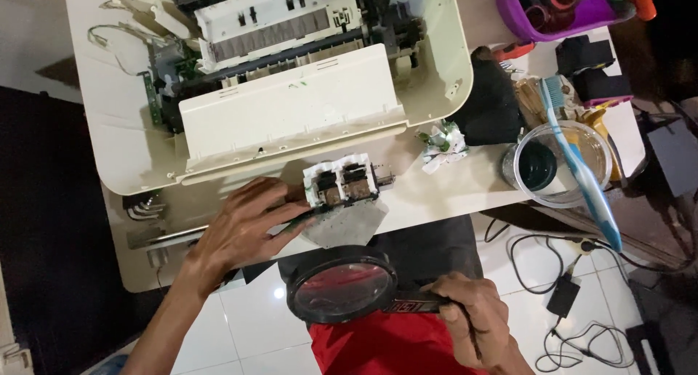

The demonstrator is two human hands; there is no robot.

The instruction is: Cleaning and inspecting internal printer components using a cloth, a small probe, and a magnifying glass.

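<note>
The left hand (243, 226) is lying flat, steadying the carriage (342, 184) at the desk (465, 186) edge; the right hand (472, 320) is gripping the magnifier (342, 288).

A small white printer carriage (342, 182) with two dark cartridge slots side by side is seen near the front edge of the table, just in front of the opened cream printer body. It stands upright on a grey, angular sheet and is touched on its left side by the fingers of the left hand. A round magnifying glass (342, 288) with a thick black rim and a black handle is held nearer, below the carriage, its lens lying roughly level. Its handle, pointing right, is gripped in the right hand.
</note>
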